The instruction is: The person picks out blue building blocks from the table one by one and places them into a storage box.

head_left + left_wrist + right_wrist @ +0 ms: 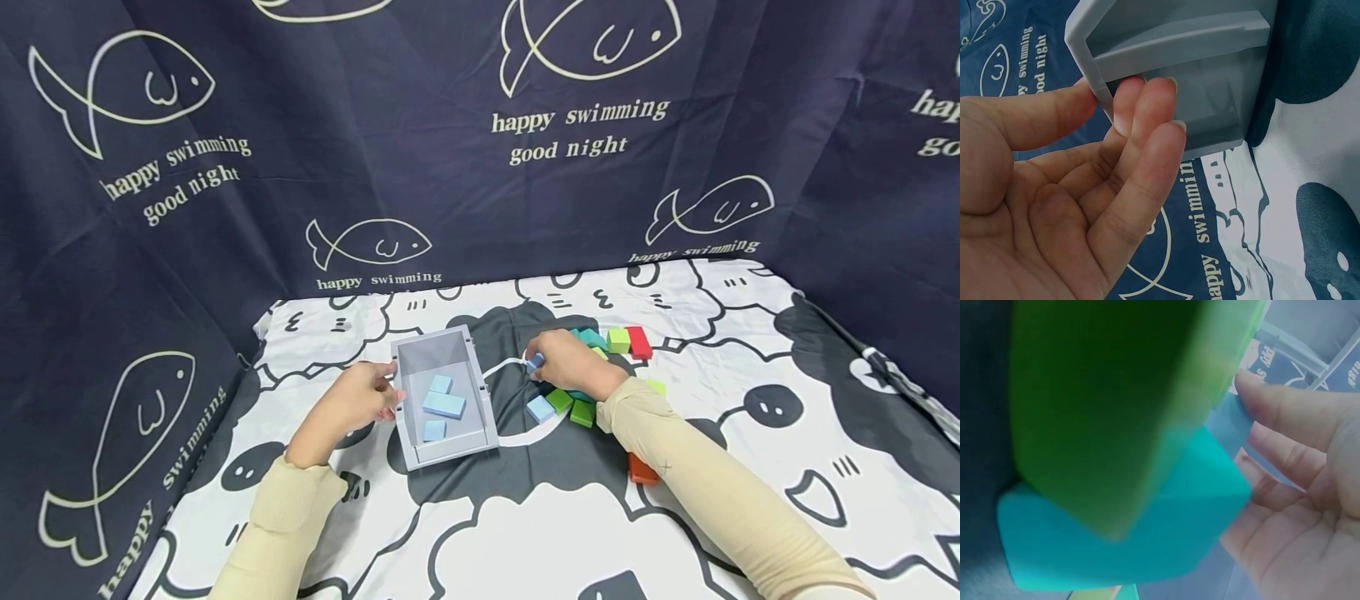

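Note:
A grey box (485, 417) lies with its open side up, left of centre, with several light blue blocks (444, 405) inside. My left hand (365, 392) grips its left wall. In the left wrist view the thumb (1066, 115) presses the edge of the box (1172, 50) while the fingers curl against it. Right of the box, my right hand (564, 360) pinches a small blue block (535, 362) between thumb and fingers. The right wrist view shows that blue block (1230, 422) partly behind a green block (1097, 412) and a teal block (1129, 537).
Beside and beyond my right hand lies a loose group of blocks: a light blue block (540, 408), green blocks (582, 412), a lime block (618, 340) and a red block (639, 342). An orange-red block (642, 469) sits partly under my right forearm. Dark printed curtains (465, 167) stand behind the patterned cloth (525, 533).

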Available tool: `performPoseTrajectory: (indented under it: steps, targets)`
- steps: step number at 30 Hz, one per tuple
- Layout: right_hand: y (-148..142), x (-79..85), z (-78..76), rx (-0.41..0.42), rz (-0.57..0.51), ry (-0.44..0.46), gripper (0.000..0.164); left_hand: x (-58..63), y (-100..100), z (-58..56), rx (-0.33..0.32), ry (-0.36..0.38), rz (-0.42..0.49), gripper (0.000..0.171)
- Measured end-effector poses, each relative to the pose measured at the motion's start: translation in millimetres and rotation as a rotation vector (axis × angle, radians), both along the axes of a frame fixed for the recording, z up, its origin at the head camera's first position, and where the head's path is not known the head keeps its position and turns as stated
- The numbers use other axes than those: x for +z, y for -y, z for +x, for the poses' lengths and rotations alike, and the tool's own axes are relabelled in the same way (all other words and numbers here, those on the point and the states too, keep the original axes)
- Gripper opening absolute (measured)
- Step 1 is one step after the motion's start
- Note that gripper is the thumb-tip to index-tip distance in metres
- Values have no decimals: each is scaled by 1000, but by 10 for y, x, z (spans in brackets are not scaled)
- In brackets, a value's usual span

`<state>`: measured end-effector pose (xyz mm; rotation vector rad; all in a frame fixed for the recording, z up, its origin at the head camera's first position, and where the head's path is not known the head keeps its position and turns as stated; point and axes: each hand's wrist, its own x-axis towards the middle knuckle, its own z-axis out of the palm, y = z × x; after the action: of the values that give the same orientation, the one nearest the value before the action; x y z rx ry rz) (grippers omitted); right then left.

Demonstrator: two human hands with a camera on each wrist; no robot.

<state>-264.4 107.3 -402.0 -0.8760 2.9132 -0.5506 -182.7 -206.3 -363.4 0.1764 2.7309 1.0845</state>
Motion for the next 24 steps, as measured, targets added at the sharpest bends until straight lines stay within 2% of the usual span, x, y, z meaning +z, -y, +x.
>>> performPoseTrajectory:
  steps: [9, 24]
  targets:
    - [8, 20, 14, -2, -8, -4, 26, -2, 7, -7, 6, 2, -19, 57]
    - [30, 67, 51, -34, -33, -20, 25, 13, 27, -11, -9, 2, -1, 56]
